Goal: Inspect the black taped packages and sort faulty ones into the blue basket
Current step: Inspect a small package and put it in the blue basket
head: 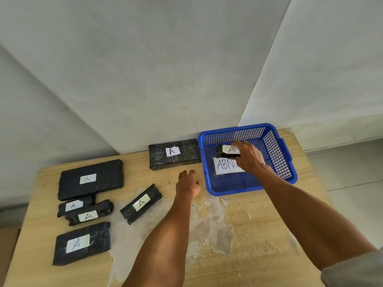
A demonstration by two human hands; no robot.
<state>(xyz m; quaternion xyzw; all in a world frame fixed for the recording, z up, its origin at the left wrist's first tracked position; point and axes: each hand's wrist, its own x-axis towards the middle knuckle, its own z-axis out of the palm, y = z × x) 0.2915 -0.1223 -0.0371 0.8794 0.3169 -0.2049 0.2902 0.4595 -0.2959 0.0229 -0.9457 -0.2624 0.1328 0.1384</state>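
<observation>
Head view, right grip (247, 156) clamped on small black package (225, 155) inside blue basket (277, 160), left grip (187, 183) apart

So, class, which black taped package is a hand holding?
The small black taped package in the right hand, at the blue plastic basket; the other six lie on the wooden table.

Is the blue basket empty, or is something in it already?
Not empty. The right hand holds a small black package inside the blue basket, over a white paper sign lying on its floor.
</observation>
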